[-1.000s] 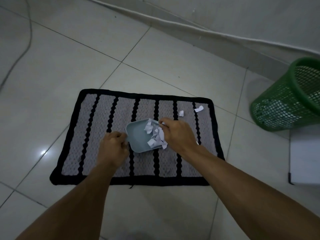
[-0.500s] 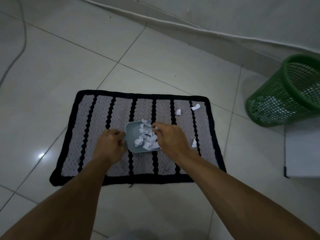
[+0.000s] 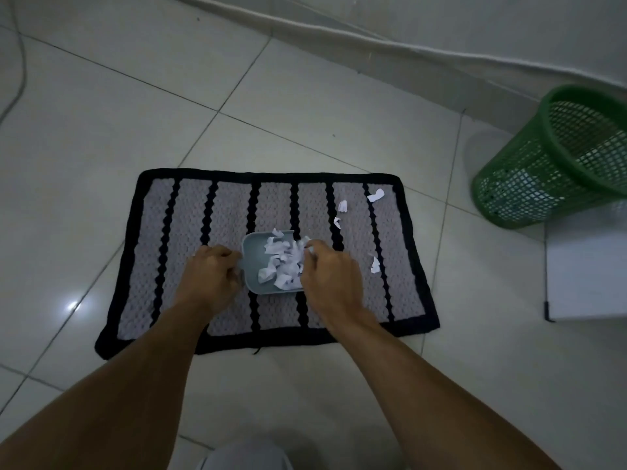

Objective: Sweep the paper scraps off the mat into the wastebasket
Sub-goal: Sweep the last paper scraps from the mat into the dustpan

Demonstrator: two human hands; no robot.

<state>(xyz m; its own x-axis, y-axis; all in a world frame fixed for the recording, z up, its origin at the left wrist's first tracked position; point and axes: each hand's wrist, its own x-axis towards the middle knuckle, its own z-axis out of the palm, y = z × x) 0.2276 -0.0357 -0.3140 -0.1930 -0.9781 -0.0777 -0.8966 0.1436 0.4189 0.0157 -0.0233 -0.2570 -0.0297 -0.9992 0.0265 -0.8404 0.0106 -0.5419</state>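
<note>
A grey mat [image 3: 190, 252] with black stripes and a black border lies on the tiled floor. On its middle rests a small pale blue dustpan [image 3: 252, 262] holding a heap of white paper scraps [image 3: 283, 262]. My left hand [image 3: 210, 278] is closed on the dustpan's handle at its left side. My right hand [image 3: 330, 276] sits at the pan's right edge, fingers curled against the scraps. Several loose scraps lie on the mat's right part, one [image 3: 376, 195] near the far corner and one [image 3: 374, 265] beside my right hand. The green mesh wastebasket [image 3: 529, 184] stands to the right.
A white board or box [image 3: 587, 266] lies on the floor just in front of the wastebasket. A wall base with a white cable [image 3: 339, 32] runs along the far side. My knee [image 3: 244, 456] shows at the bottom edge.
My right hand has pushed more scraps into the dustpan; the heap now sits deeper in the pan. The left hand has kept its hold on the handle.
</note>
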